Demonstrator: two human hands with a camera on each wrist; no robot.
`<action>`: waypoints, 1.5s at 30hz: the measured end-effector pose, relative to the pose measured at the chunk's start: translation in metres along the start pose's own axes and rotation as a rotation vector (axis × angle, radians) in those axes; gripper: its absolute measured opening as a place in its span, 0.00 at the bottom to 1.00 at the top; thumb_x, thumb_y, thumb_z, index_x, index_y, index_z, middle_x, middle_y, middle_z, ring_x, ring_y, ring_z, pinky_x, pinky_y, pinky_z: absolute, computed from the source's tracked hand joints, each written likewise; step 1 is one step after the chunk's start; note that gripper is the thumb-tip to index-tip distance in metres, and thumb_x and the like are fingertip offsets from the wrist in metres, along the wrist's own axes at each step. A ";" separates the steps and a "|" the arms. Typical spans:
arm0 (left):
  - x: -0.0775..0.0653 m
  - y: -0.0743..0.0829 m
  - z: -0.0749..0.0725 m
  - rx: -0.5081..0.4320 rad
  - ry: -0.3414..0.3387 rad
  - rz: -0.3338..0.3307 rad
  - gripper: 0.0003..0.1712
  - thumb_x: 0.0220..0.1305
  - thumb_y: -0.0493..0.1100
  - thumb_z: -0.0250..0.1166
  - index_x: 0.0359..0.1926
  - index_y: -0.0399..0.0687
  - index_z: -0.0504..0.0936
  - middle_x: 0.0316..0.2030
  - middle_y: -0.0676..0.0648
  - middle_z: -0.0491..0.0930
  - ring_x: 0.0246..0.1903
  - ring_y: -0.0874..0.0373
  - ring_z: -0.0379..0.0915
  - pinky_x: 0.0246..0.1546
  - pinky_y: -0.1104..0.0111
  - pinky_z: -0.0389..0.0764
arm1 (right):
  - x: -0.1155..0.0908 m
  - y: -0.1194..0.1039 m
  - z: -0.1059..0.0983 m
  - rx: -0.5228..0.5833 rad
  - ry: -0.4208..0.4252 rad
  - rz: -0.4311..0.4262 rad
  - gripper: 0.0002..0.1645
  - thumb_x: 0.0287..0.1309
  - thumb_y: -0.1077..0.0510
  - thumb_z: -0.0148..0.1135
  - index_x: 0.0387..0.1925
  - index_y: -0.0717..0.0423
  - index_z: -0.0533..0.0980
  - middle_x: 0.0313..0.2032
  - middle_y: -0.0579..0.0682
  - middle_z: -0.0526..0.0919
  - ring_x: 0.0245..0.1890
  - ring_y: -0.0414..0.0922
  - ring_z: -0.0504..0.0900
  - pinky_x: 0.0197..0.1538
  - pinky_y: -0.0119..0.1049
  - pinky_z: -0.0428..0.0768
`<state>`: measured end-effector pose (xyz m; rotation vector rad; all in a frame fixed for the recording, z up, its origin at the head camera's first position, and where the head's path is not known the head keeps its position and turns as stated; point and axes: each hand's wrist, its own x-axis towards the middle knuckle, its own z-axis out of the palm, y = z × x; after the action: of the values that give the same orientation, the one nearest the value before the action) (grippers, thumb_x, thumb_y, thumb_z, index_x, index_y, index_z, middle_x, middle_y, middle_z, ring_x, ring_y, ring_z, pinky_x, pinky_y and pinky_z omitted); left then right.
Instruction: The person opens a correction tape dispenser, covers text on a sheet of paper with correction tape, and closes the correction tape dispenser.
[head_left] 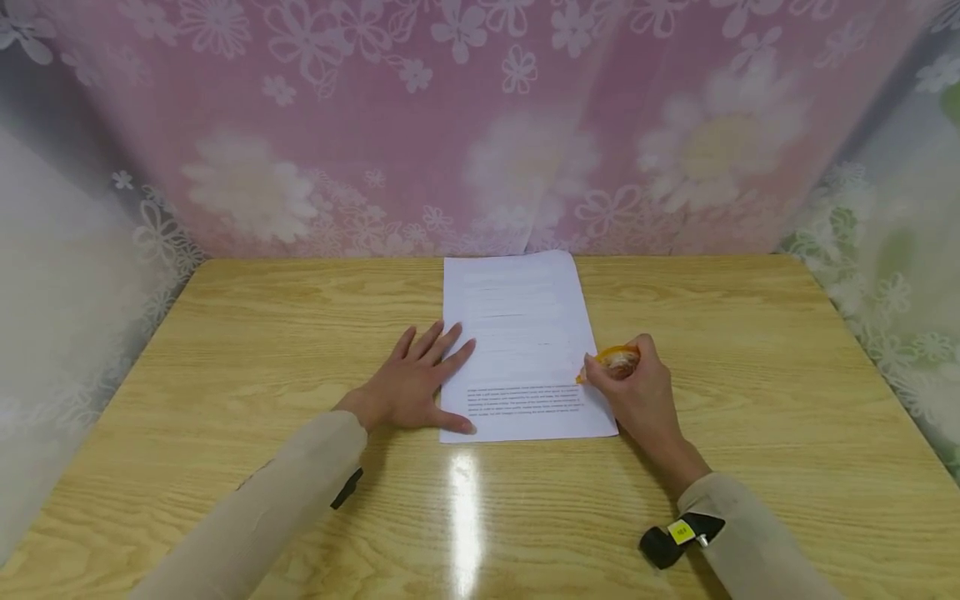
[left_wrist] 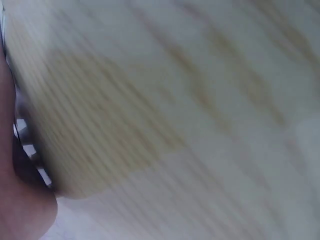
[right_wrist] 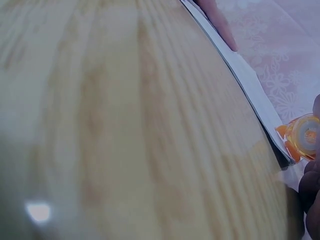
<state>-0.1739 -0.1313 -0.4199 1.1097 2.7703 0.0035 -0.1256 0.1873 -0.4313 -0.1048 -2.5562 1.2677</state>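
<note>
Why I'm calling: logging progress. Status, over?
Left hand spread across left edge of printed paper. Right hand gripping orange correction tape. No obstruction seen.

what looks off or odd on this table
The paper looks patchy: its upper part has pale bands with broken dark traces, while the block of print lower down shows clearly. Nothing looks spilled.

We look down from the head over the counter to its far edge; both wrist views skim its surface closely; head and right wrist share the paper.
</note>
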 end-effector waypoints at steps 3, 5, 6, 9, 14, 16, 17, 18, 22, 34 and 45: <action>-0.001 0.000 0.001 0.011 -0.027 -0.006 0.71 0.39 0.91 0.37 0.76 0.55 0.36 0.74 0.45 0.30 0.72 0.46 0.23 0.67 0.45 0.33 | -0.001 0.001 0.001 0.017 0.000 0.019 0.26 0.56 0.47 0.67 0.38 0.62 0.64 0.29 0.57 0.78 0.25 0.46 0.75 0.24 0.30 0.73; -0.002 0.001 0.001 0.017 -0.041 -0.013 0.73 0.36 0.92 0.38 0.76 0.55 0.34 0.74 0.45 0.29 0.72 0.46 0.22 0.67 0.45 0.33 | 0.000 0.003 0.002 0.054 -0.005 0.045 0.27 0.57 0.46 0.66 0.39 0.62 0.64 0.29 0.57 0.77 0.24 0.45 0.75 0.23 0.29 0.73; -0.003 0.000 0.002 0.019 -0.047 -0.015 0.74 0.34 0.93 0.38 0.76 0.54 0.34 0.74 0.45 0.28 0.72 0.46 0.21 0.67 0.45 0.33 | 0.001 0.004 0.002 0.086 -0.008 0.065 0.28 0.57 0.45 0.65 0.39 0.63 0.64 0.30 0.57 0.77 0.25 0.45 0.76 0.23 0.29 0.74; -0.003 0.000 0.003 0.024 -0.044 -0.018 0.75 0.33 0.93 0.38 0.76 0.54 0.34 0.74 0.44 0.28 0.72 0.47 0.21 0.67 0.45 0.33 | 0.004 0.007 0.000 0.219 -0.016 0.150 0.29 0.59 0.42 0.63 0.43 0.62 0.64 0.33 0.56 0.77 0.27 0.42 0.77 0.26 0.27 0.76; -0.004 -0.001 0.006 0.019 -0.030 -0.020 0.76 0.32 0.93 0.37 0.76 0.54 0.35 0.74 0.44 0.29 0.72 0.49 0.22 0.67 0.45 0.33 | 0.005 -0.006 -0.003 0.373 -0.027 0.268 0.29 0.58 0.40 0.62 0.45 0.58 0.64 0.37 0.52 0.78 0.30 0.39 0.77 0.28 0.25 0.76; -0.004 -0.002 0.007 0.012 -0.026 -0.022 0.76 0.32 0.93 0.38 0.76 0.54 0.35 0.74 0.44 0.29 0.72 0.50 0.23 0.67 0.45 0.33 | 0.004 -0.019 0.001 0.388 -0.043 0.275 0.29 0.58 0.40 0.63 0.44 0.57 0.64 0.34 0.52 0.77 0.26 0.39 0.76 0.25 0.26 0.75; -0.005 -0.002 0.007 0.011 -0.025 -0.024 0.76 0.32 0.93 0.38 0.76 0.54 0.35 0.74 0.45 0.29 0.72 0.51 0.23 0.67 0.45 0.33 | 0.003 -0.026 0.004 0.392 -0.055 0.266 0.30 0.57 0.39 0.64 0.43 0.57 0.63 0.32 0.52 0.77 0.25 0.39 0.75 0.24 0.26 0.74; -0.005 -0.002 0.008 0.011 -0.024 -0.025 0.76 0.32 0.93 0.37 0.76 0.54 0.35 0.74 0.45 0.29 0.72 0.51 0.23 0.67 0.45 0.32 | 0.002 -0.034 0.009 0.394 -0.072 0.250 0.30 0.57 0.39 0.64 0.43 0.57 0.63 0.31 0.52 0.77 0.24 0.39 0.74 0.23 0.27 0.73; -0.005 -0.002 0.009 0.012 -0.026 -0.034 0.76 0.32 0.93 0.37 0.76 0.55 0.35 0.74 0.46 0.29 0.72 0.52 0.23 0.67 0.46 0.32 | -0.004 -0.060 0.033 0.401 -0.164 0.151 0.30 0.56 0.39 0.65 0.41 0.58 0.64 0.31 0.54 0.77 0.23 0.42 0.73 0.24 0.29 0.73; 0.000 0.001 0.004 0.015 -0.006 -0.020 0.75 0.32 0.93 0.38 0.76 0.56 0.36 0.74 0.46 0.29 0.72 0.52 0.23 0.67 0.46 0.32 | -0.019 -0.081 0.091 0.306 -0.212 0.101 0.30 0.53 0.36 0.66 0.37 0.54 0.63 0.31 0.51 0.78 0.26 0.43 0.77 0.26 0.34 0.75; 0.000 0.001 0.000 0.021 -0.009 -0.019 0.75 0.33 0.93 0.38 0.76 0.56 0.36 0.75 0.46 0.30 0.72 0.52 0.23 0.67 0.46 0.32 | -0.019 -0.075 0.097 0.259 -0.198 0.068 0.29 0.53 0.37 0.66 0.36 0.54 0.63 0.31 0.50 0.78 0.27 0.44 0.77 0.27 0.36 0.74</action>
<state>-0.1730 -0.1308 -0.4201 1.0860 2.7793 -0.0325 -0.1302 0.0638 -0.4320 -0.0122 -2.5378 1.7002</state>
